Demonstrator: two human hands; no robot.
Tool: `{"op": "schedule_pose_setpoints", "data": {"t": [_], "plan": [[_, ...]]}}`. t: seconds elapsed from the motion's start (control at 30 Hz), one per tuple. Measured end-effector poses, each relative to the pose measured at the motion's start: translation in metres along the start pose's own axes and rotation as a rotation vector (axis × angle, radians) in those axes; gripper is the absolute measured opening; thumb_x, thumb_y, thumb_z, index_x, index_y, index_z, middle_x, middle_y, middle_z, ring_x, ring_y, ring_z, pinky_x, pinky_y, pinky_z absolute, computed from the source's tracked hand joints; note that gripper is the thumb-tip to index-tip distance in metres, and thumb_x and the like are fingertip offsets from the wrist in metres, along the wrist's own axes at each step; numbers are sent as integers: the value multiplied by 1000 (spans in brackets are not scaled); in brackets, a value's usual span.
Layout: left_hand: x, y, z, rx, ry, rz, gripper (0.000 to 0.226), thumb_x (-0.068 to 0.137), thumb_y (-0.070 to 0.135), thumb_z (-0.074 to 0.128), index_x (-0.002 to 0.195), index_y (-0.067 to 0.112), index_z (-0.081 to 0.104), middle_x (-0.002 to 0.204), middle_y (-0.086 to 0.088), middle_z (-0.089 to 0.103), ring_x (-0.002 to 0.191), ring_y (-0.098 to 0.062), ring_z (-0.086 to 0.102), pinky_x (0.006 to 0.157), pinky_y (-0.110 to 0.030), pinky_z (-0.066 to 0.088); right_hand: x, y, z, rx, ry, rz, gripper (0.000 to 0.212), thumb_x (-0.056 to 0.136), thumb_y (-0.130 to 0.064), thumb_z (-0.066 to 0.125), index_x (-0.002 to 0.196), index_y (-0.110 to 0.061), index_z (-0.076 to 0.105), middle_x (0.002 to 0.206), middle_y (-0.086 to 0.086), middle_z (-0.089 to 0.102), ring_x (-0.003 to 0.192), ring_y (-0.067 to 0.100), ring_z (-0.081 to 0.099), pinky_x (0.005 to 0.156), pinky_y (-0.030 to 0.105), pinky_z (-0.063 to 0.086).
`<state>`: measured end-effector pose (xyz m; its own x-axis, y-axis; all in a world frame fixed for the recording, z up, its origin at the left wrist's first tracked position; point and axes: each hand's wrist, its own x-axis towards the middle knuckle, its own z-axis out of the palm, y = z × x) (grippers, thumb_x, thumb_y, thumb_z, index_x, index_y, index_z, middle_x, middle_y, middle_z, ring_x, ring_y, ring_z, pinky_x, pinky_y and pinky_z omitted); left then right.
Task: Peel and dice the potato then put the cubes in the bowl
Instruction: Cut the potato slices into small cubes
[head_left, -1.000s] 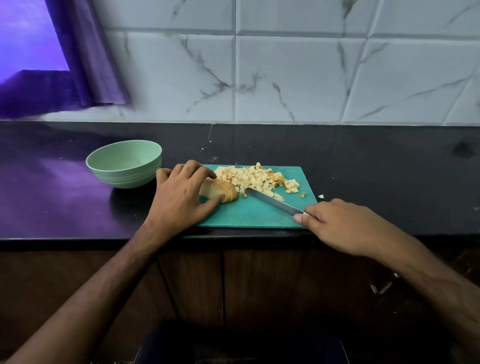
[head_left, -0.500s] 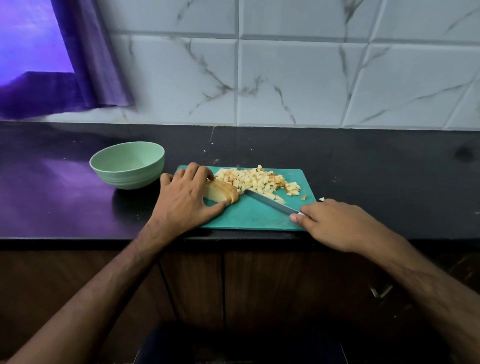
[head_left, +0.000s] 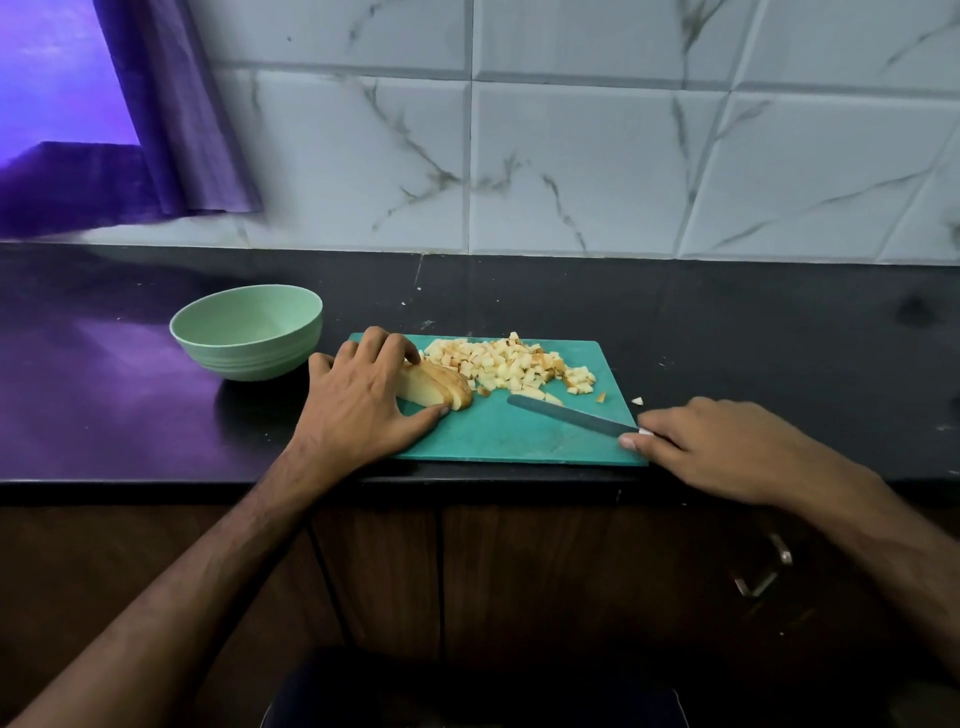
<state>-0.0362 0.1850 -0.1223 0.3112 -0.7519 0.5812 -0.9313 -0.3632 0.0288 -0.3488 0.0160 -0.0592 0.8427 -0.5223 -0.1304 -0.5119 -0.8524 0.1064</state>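
Note:
A green cutting board (head_left: 509, 436) lies at the counter's front edge. On its left part sits a sliced potato piece (head_left: 434, 387), its slices still leaning together. My left hand (head_left: 363, 405) holds it, fingers curled over its left side and thumb along its near side. A pile of potato cubes (head_left: 511, 364) covers the board's far side. My right hand (head_left: 727, 447) grips the handle of a knife (head_left: 566, 413) whose blade lies low over the board, tip pointing left toward the cubes. A pale green bowl (head_left: 248, 332) stands empty left of the board.
A stray potato bit (head_left: 637, 400) lies on the black counter (head_left: 779, 338) just right of the board. A marbled tile wall (head_left: 571, 156) rises behind, with a purple curtain (head_left: 176, 114) at the far left. Wooden cabinet doors (head_left: 519, 582) are below the counter.
The knife has drawn back to the right, away from the sliced potato piece, and its blade now lies lower over the board. My left hand stays on the potato.

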Motion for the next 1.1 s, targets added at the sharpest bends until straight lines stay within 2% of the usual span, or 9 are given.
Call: {"op": "schedule_pose_setpoints", "data": {"t": [0.1, 0.2, 0.27, 0.43, 0.63, 0.77, 0.87, 0.97, 1.1], "plan": [[0, 0, -1, -15, -13, 5, 67, 77, 84, 45, 117, 31, 50, 115, 8, 48, 103, -19, 54, 80, -41, 36, 21, 18, 5, -88, 78, 15, 51, 100, -67, 19, 100, -32, 57, 81, -10, 60, 72, 4, 58, 61, 23, 42], [-1, 1, -2, -22, -33, 19, 64, 78, 80, 45, 119, 30, 50, 117, 8, 49, 104, -19, 53, 81, -41, 37, 46, 33, 8, -142, 134, 7, 58, 93, -73, 12, 96, -33, 55, 77, -12, 56, 69, 3, 54, 62, 28, 43], [-2, 1, -4, -19, -38, 30, 61, 79, 74, 45, 119, 29, 51, 118, 7, 50, 103, -19, 53, 81, -41, 37, 60, 40, 8, -173, 144, 6, 56, 94, -73, 12, 93, -34, 52, 76, -13, 55, 70, 5, 54, 63, 30, 44], [-2, 0, -7, -42, -65, 32, 54, 78, 59, 45, 121, 27, 51, 117, 6, 48, 102, -19, 52, 80, -39, 36, 81, 45, 3, -138, 103, 3, 45, 102, -66, 20, 93, -34, 50, 79, -12, 55, 70, 1, 51, 56, 26, 33], [-2, 0, -7, -109, -62, 28, 42, 82, 49, 52, 119, 27, 52, 115, 7, 46, 100, -17, 51, 77, -38, 38, 88, 53, 5, -73, 82, 18, 42, 102, -68, 21, 94, -38, 50, 83, -15, 54, 80, 9, 54, 63, 33, 37], [-3, 0, -8, -152, -26, 54, 35, 81, 42, 56, 113, 27, 54, 108, 10, 43, 96, -14, 49, 74, -36, 33, 84, 61, 1, 17, 17, 34, 42, 102, -66, 26, 83, -37, 49, 87, -18, 57, 88, 9, 57, 71, 36, 39], [-3, -1, -10, -152, -6, 105, 27, 79, 37, 58, 104, 28, 56, 104, 11, 43, 96, -16, 49, 73, -37, 32, 76, 72, -3, 153, -26, 39, 42, 103, -61, 34, 77, -34, 52, 82, -15, 58, 81, 9, 56, 75, 37, 41], [-4, -1, -12, -162, 11, 137, 21, 80, 37, 59, 100, 29, 58, 102, 12, 47, 96, -15, 51, 77, -40, 33, 68, 80, -4, 400, 4, 46, 52, 102, -61, 39, 75, -20, 55, 71, -4, 59, 66, 15, 57, 69, 34, 44], [-4, 0, -17, -235, 71, 120, 14, 87, 39, 60, 98, 31, 57, 96, 16, 56, 94, -11, 55, 80, -38, 30, 62, 81, -2, 433, 15, 44, 55, 100, -63, 40, 74, -18, 56, 70, -2, 59, 64, 15, 55, 68, 33, 44]]}}
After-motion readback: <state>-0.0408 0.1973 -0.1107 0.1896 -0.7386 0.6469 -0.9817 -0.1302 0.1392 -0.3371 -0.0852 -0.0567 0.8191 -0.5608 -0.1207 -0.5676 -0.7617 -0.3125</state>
